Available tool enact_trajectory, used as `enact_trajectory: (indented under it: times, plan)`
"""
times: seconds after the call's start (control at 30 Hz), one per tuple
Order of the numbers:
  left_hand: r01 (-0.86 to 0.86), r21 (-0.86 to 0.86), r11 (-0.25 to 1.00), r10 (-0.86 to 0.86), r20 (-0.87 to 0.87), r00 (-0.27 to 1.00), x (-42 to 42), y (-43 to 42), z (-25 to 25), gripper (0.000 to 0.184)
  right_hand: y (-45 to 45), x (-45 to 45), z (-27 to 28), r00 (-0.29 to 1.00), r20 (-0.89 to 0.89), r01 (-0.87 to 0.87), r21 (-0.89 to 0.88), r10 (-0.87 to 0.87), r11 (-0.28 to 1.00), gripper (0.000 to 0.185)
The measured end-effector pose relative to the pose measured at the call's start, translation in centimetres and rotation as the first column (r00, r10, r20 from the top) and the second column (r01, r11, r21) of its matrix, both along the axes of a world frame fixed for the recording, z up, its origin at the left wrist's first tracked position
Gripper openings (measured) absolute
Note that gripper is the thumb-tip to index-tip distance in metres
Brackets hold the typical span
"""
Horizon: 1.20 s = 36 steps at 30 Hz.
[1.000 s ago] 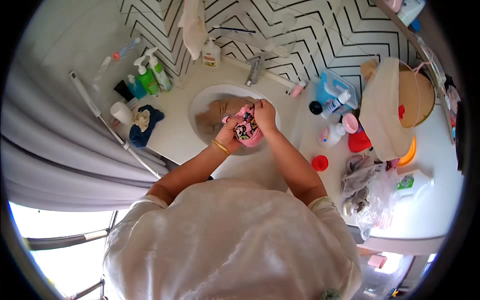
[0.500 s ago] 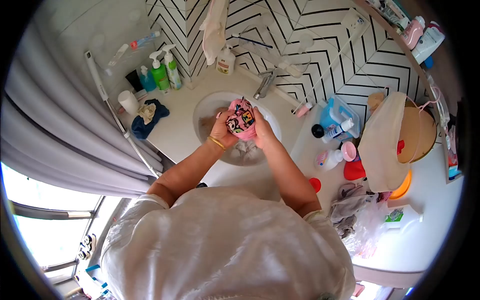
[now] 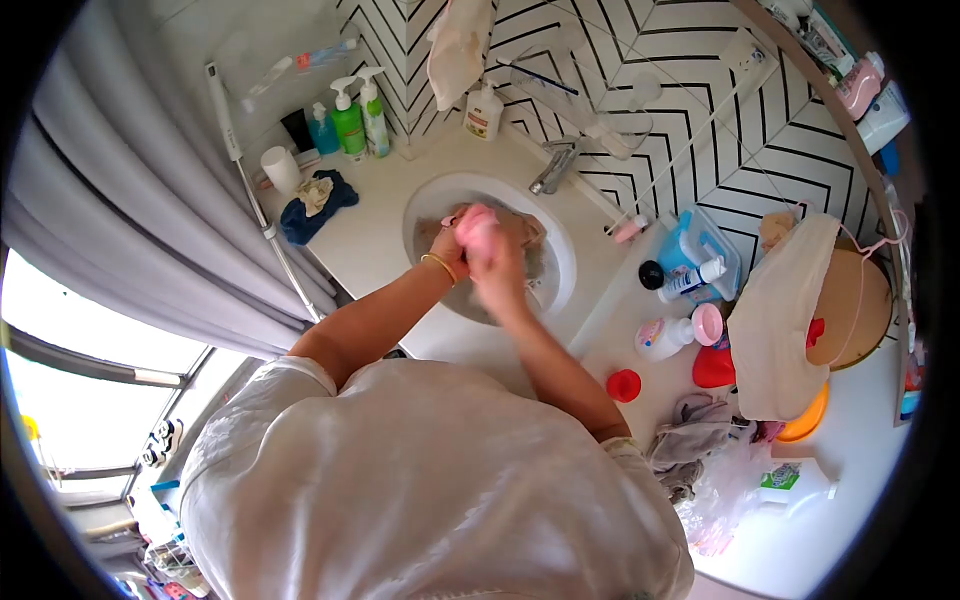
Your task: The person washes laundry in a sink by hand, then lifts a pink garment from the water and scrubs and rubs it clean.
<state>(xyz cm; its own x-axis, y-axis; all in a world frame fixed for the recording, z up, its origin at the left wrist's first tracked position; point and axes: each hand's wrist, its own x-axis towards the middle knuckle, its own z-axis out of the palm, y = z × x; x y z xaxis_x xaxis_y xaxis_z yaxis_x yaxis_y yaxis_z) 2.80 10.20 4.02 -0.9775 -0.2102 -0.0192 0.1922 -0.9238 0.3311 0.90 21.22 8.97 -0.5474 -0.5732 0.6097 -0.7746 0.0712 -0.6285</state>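
A pink cloth (image 3: 477,228), bunched up small, is between my two hands above the white sink (image 3: 566,270). My left hand (image 3: 449,249) is closed around its lower left side, with a yellow bangle at the wrist. My right hand (image 3: 500,272), smeared by motion, grips the cloth from the right. Below them, wet fabric (image 3: 531,232) lies in the basin, partly covered by the hands. The metal faucet (image 3: 555,166) stands behind the basin at the upper right.
Pump bottles (image 3: 348,128) and a white cup (image 3: 281,170) stand at the back left, near a dark blue cloth (image 3: 318,207). To the right are a red cap (image 3: 623,385), a white bottle (image 3: 664,338), a blue basket (image 3: 706,250) and a hanging beige cloth (image 3: 780,320).
The pink cloth, earlier spread with its cartoon print showing, is now squeezed into a tighter bunch. My right hand has shifted across towards the left one. The view has moved slightly.
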Motion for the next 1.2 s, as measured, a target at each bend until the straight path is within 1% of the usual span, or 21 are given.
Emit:
enact_trajectory:
  times: [0.07, 0.1, 0.13, 0.2, 0.27, 0.3, 0.33, 0.4, 0.43, 0.5, 0.53, 0.57, 0.67, 0.8, 0.83, 0.9, 0.93, 0.97, 1.07, 1.13, 1.2]
  plan:
    - [0.299, 0.040, 0.953, -0.238, -0.510, 0.827, -2.8, -1.2, -3.5, 0.018, -0.6, 2.4, 3.0, 0.923, -0.327, 0.280, 0.206, -0.204, 0.938, 0.028]
    - [-0.132, 0.081, 0.988, 0.110, 0.236, 0.966, -2.8, -1.3, -4.5, 0.013, -1.9, -1.0, 0.4, 0.942, -0.276, 0.198, -0.009, -0.192, 0.980, 0.025]
    - [-0.078, -0.304, 0.949, 0.158, 0.247, 0.956, -1.6, 0.0, -0.1, 0.012, -2.4, -4.6, -0.7, 0.962, -0.003, 0.272, 0.142, -0.274, 0.952, 0.022]
    - [-0.085, -0.234, 0.968, 0.129, 0.177, 0.976, -1.9, 0.5, 1.5, 0.016, -3.4, -8.4, -0.4, 0.862, 0.257, 0.365, 0.287, -0.438, 0.886, 0.019]
    - [-0.050, -0.142, 0.989, 0.080, 0.212, 0.974, -2.6, -0.5, 0.9, 0.016, -4.1, -10.0, -0.5, 0.793, 0.252, 0.494, 0.268, -0.555, 0.827, 0.017]
    - [-0.045, -0.087, 0.995, 0.063, 0.222, 0.973, -2.9, -1.1, 1.0, 0.015, -4.7, -8.9, 0.0, 0.800, 0.476, 0.349, 0.127, -0.365, 0.929, 0.019]
    - [-0.072, 0.007, 0.997, 0.069, 0.239, 0.969, -3.1, -1.8, 1.0, 0.013, -4.9, -7.0, 0.2, 0.867, 0.394, 0.288, 0.101, -0.304, 0.952, 0.019]
    - [-0.137, 0.209, 0.968, 0.075, 0.280, 0.957, -2.5, -3.2, 1.5, 0.009, -5.7, -3.0, -0.4, 0.920, -0.294, 0.304, 0.119, -0.259, 0.945, 0.021]
    - [-0.096, 0.287, 0.953, 0.109, -0.029, 0.994, -4.4, -4.2, -3.4, 0.009, -6.5, -2.7, -0.7, 0.910, -0.333, 0.292, 0.090, -0.248, 0.952, 0.023]
    - [-0.170, 0.142, 0.975, 0.122, 0.295, 0.948, -3.2, -2.5, -1.4, 0.008, -7.3, -2.9, -1.5, 0.890, -0.403, 0.256, 0.051, -0.215, 0.965, 0.026]
    - [-0.184, 0.067, 0.981, 0.136, 0.446, 0.885, -2.7, -1.7, -0.7, 0.008, -7.4, -5.1, -1.8, 0.927, -0.189, 0.361, 0.217, -0.324, 0.907, 0.027]
    - [-0.179, 0.100, 0.979, 0.123, 0.407, 0.905, -2.9, -0.9, -1.7, 0.002, -7.1, -8.4, -2.1, 0.889, 0.002, 0.420, 0.398, -0.458, 0.816, 0.029]
    - [-0.210, 0.058, 0.976, 0.198, 0.169, 0.966, -3.7, -0.1, -3.1, 0.005, -5.7, -12.3, -3.0, 0.808, 0.378, 0.362, 0.286, -0.452, 0.887, 0.022]
    - [-0.174, 0.336, 0.926, 0.063, 0.315, 0.947, -3.9, -2.9, -3.4, 0.007, -4.5, -4.8, -5.2, 0.984, 0.134, 0.087, 0.204, -0.116, 0.975, 0.026]
    - [-0.157, 0.345, 0.925, 0.145, 0.061, 0.988, -3.7, -2.4, -5.6, 0.008, -4.8, -2.7, -4.0, 0.995, -0.015, 0.098, 0.298, -0.098, 0.949, 0.024]
    - [-0.271, 0.097, 0.958, 0.237, 0.272, 0.933, -3.3, -0.6, -5.8, 0.009, -5.2, -3.0, -4.0, 0.979, -0.153, 0.185, 0.394, -0.134, 0.900, 0.020]
    - [-0.298, -0.043, 0.954, 0.293, 0.361, 0.885, -3.0, 0.3, -5.8, 0.009, -5.6, -6.0, -4.7, 0.967, -0.151, 0.248, 0.405, -0.203, 0.880, 0.019]
    - [-0.242, 0.040, 0.970, 0.205, 0.406, 0.891, -2.3, 0.7, -5.4, 0.010, -5.6, -8.2, -4.9, 0.934, -0.021, 0.330, 0.440, -0.358, 0.835, 0.019]
    - [-0.243, 0.017, 0.970, 0.227, 0.300, 0.927, -1.5, 0.5, -2.9, 0.010, -5.8, -10.6, -5.7, 0.764, 0.604, 0.188, 0.129, -0.227, 0.974, 0.015]
    - [-0.275, 0.145, 0.951, 0.202, 0.385, 0.901, -1.4, -1.0, -2.3, 0.011, -5.9, -7.9, -5.6, 0.939, 0.331, 0.051, 0.143, -0.096, 0.988, 0.019]
    - [-0.302, 0.244, 0.922, 0.194, 0.385, 0.902, -1.4, -2.9, -3.2, 0.009, -6.3, -1.6, -2.3, 0.966, 0.255, -0.087, 0.123, 0.053, 0.989, 0.021]
